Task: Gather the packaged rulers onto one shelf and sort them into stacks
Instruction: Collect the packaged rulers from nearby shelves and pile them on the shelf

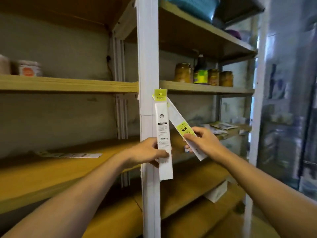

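Note:
My left hand [148, 152] grips an upright packaged ruler [163, 121], white with a lime-green header, in front of the white shelf post [147, 57]. My right hand [204, 140] pinches a second packaged ruler [180, 122], tilted up to the left, its far end hidden behind the first. A flat packaged ruler [72, 154] lies on the left wooden shelf [51, 176]. More packets [221, 127] sit on the right-hand shelf behind my right hand. A white package [216, 193] lies on the lower right shelf.
Jars [182, 73] and a dark bottle [200, 69] stand on the upper right shelf. A blue basket [193, 6] sits on the top shelf. Small containers [28, 68] rest on the upper left shelf. A plastic-wrapped surface [289, 100] is at the right.

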